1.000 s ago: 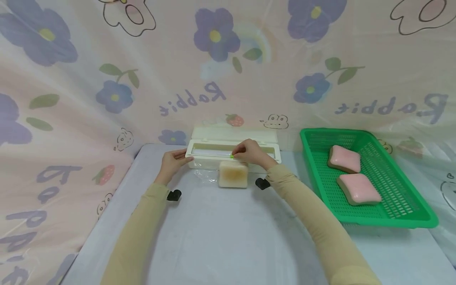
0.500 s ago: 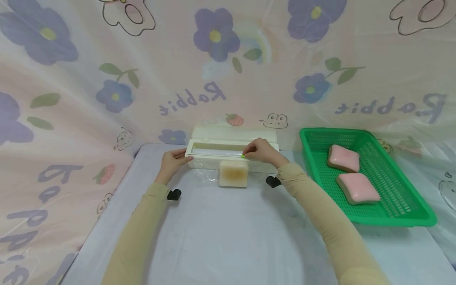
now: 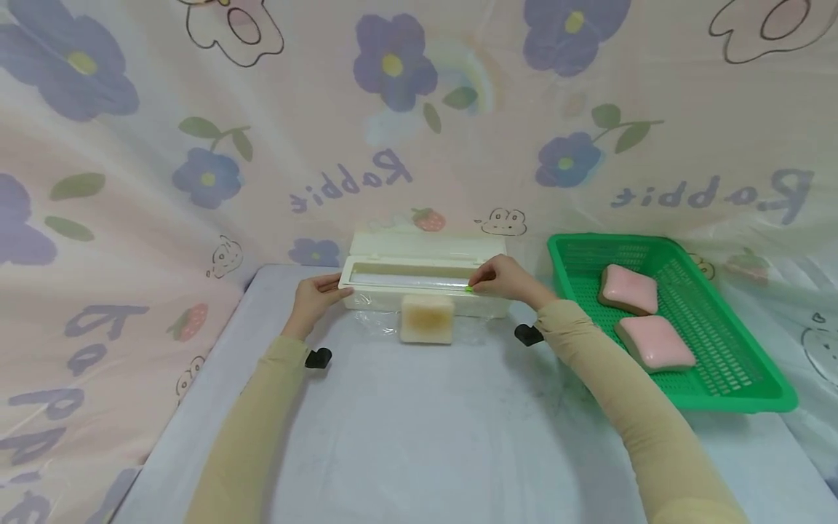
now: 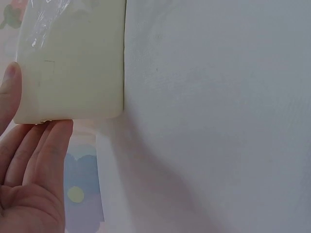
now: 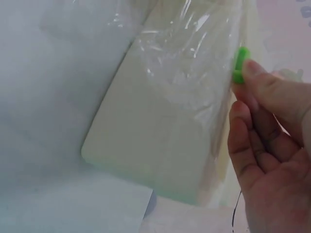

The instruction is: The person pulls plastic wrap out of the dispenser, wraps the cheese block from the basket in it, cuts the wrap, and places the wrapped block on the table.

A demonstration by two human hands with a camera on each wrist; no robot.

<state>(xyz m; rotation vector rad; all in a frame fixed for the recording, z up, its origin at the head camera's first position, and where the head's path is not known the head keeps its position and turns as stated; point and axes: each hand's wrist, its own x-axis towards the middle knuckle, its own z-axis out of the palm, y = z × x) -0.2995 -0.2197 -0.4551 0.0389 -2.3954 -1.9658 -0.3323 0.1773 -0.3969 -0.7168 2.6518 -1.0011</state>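
Observation:
A cream cling film dispenser (image 3: 376,298) stands at the back of the table, its lid (image 3: 419,246) raised and a film roll inside. My left hand (image 3: 313,302) holds its left end, thumb at the front edge and fingers against the end face (image 4: 73,114). Between thumb and forefinger my right hand (image 3: 507,280) pinches the small green slider cutter (image 5: 240,65), near the right end of the front rim. Clear film (image 5: 194,73) hangs wrinkled down the front and spreads onto the table. A toasted bread slice (image 3: 428,319) lies on the film against the dispenser's front.
On the right a green plastic basket (image 3: 733,402) holds two pink-topped, brown-sided cushion-shaped pieces (image 3: 628,290). Behind the dispenser hangs a flowered curtain (image 3: 458,160). The table (image 3: 419,422) has a pale cover. A black camera mount (image 3: 527,335) shows under the right wrist.
My right hand has slid the green slider cutter rightward along the dispenser's rim, from near the middle to near the right end. The left hand and the bread slice stay in place.

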